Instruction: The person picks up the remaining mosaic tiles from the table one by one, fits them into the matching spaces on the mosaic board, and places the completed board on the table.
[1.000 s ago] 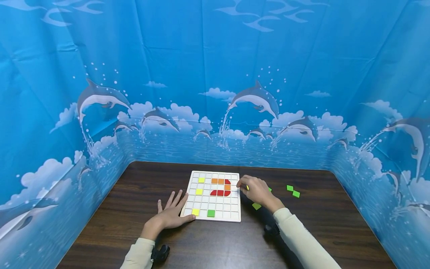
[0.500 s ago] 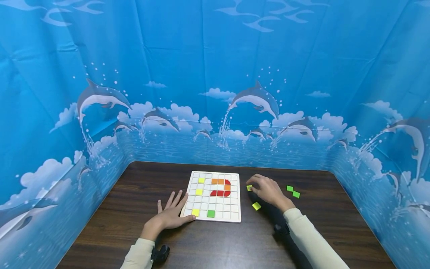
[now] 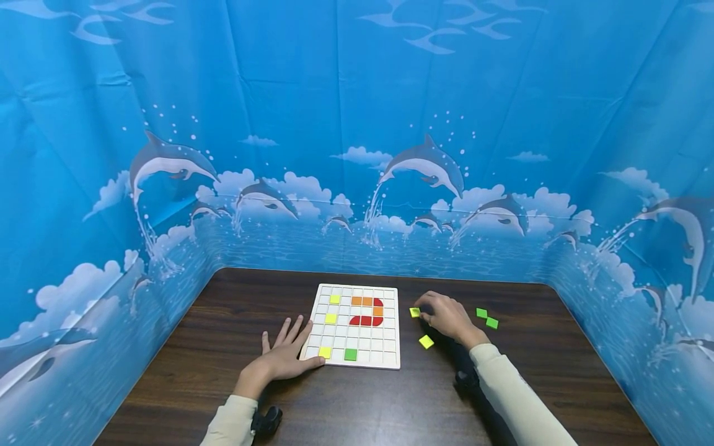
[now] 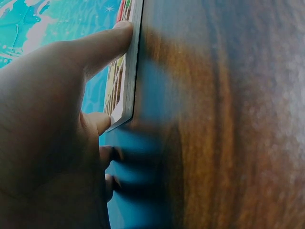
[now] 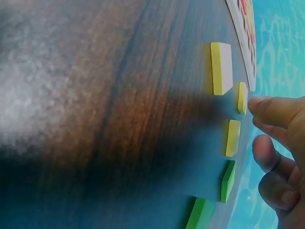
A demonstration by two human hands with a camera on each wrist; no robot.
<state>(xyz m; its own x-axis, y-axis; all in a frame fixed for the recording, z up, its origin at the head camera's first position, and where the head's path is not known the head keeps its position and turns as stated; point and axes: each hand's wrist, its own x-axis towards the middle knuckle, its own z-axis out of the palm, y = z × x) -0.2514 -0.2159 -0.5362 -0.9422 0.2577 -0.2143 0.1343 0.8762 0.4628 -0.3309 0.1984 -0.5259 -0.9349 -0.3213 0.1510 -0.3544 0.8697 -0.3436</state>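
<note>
A white gridded board (image 3: 385, 347) lies on the dark wooden table, bearing red, orange, yellow and green pieces. My left hand (image 3: 283, 358) rests at its near left corner, fingers spread, thumb on the near edge; the left wrist view shows that thumb (image 4: 114, 40) pressed along the board's rim (image 4: 128, 90). Right of the board, my right hand (image 3: 449, 317) hovers low with fingertips right at a yellow tile (image 3: 414, 312). In the right wrist view this yellow tile (image 5: 242, 98) lies flat beside a fingertip, and another yellow tile (image 5: 232, 138) sits below the hand, hidden in the head view.
A loose yellow tile (image 3: 426, 342) lies nearer the front. Two green tiles (image 3: 486, 318) sit right of my right hand. A blue dolphin-print curtain (image 3: 346, 124) stands around the table's back and sides. A black device (image 3: 266, 421) is strapped to my left wrist.
My right hand has drawn back rightward from the board's edge, leaving the yellow tile in view at its fingertips. Over the last half second it has barely moved. My left hand has stayed put.
</note>
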